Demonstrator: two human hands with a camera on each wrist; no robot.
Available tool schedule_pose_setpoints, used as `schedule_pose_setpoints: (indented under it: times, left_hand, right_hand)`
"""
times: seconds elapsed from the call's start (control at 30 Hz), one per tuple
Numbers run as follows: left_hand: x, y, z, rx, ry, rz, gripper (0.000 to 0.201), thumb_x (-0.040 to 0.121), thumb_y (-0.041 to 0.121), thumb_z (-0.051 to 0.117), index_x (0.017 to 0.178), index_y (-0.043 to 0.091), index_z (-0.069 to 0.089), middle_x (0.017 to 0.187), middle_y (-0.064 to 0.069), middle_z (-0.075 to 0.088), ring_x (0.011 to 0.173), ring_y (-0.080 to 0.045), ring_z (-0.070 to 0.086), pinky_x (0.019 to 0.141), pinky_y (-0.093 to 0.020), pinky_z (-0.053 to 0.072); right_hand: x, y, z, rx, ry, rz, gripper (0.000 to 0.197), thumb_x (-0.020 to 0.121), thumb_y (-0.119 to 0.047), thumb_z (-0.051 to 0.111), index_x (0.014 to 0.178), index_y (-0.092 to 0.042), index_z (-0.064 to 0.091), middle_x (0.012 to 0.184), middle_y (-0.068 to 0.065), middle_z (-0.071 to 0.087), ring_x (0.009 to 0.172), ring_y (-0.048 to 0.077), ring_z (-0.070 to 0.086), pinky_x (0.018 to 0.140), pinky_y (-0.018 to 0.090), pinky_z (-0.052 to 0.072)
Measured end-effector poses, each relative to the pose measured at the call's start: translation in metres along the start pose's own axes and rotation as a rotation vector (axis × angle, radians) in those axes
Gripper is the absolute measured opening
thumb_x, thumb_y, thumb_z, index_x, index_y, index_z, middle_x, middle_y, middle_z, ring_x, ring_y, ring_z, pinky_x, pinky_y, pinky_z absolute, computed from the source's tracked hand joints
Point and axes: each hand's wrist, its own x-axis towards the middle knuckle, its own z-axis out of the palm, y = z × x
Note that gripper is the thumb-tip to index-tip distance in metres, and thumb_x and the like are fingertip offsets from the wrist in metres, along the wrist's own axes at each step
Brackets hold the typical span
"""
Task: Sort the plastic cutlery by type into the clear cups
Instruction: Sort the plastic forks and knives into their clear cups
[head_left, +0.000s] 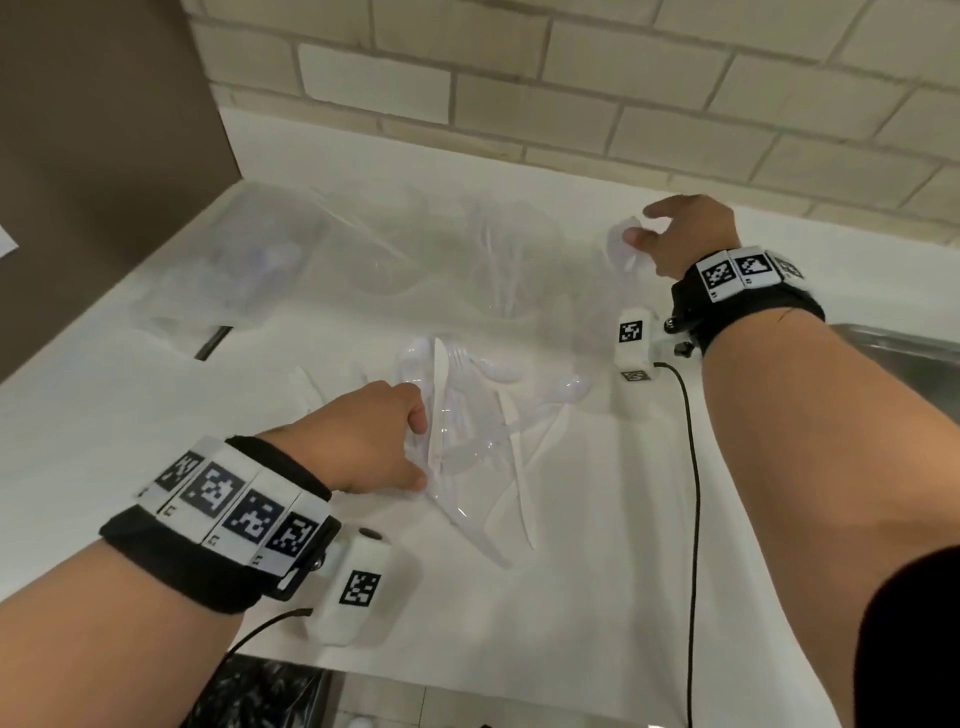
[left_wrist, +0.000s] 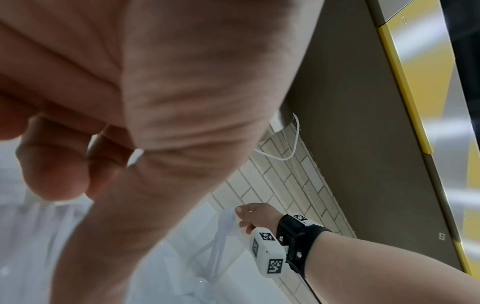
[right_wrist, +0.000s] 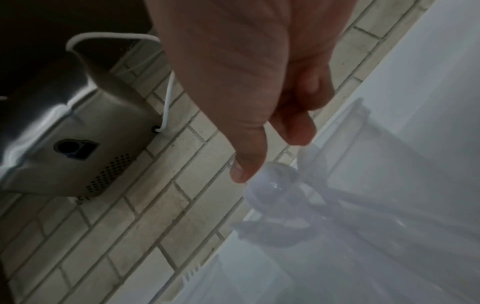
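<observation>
A loose pile of clear and white plastic cutlery lies mid-counter. My left hand is at its left edge, fingers and thumb curled round a white knife that points away from me. At the back right stands a clear cup holding spoons. My right hand hovers over it, thumb and fingers apart, the thumb tip against a spoon bowl. A second clear cup with upright cutlery stands behind the pile. In the left wrist view the palm hides what my left hand holds.
A crumpled clear plastic bag lies at the back left beside a brown panel. A brick wall backs the counter, with a metal hand dryer on it. A steel sink edge is at the right.
</observation>
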Motion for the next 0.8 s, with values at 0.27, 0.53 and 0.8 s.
schedule_pose_setpoints:
  times: [0.27, 0.53, 0.8]
  left_hand:
    - [0.025, 0.023, -0.016, 0.008, 0.105, 0.067, 0.045, 0.089, 0.027, 0.06, 0.13, 0.019, 0.042, 0.104, 0.003, 0.055, 0.087, -0.015, 0.051, 0.072, -0.023, 0.038]
    - [0.042, 0.045, -0.004, 0.148, -0.009, 0.071, 0.06, 0.088, 0.016, 0.052, 0.14, 0.03, 0.028, 0.103, -0.01, 0.053, 0.078, -0.018, 0.054, 0.068, -0.032, 0.046]
    - [0.048, 0.054, 0.001, 0.198, -0.021, 0.153, 0.051, 0.091, 0.012, 0.056, 0.138, 0.024, 0.043, 0.134, -0.004, 0.052, 0.114, -0.023, 0.055, 0.081, -0.024, 0.041]
  right_hand:
    - [-0.105, -0.037, -0.024, 0.204, -0.166, 0.149, 0.026, 0.09, -0.028, 0.06, 0.1, -0.004, 0.065, 0.081, 0.011, 0.072, 0.08, 0.029, 0.071, 0.082, 0.039, 0.057]
    - [-0.204, -0.043, 0.036, 0.09, -0.573, 0.272, 0.02, 0.079, -0.017, 0.071, 0.073, -0.011, 0.053, 0.075, 0.012, 0.07, 0.069, 0.025, 0.066, 0.068, 0.032, 0.058]
    - [-0.202, -0.053, 0.062, 0.156, -0.453, 0.329, 0.038, 0.082, -0.012, 0.067, 0.115, 0.004, 0.057, 0.102, 0.015, 0.071, 0.094, 0.026, 0.068, 0.085, 0.031, 0.055]
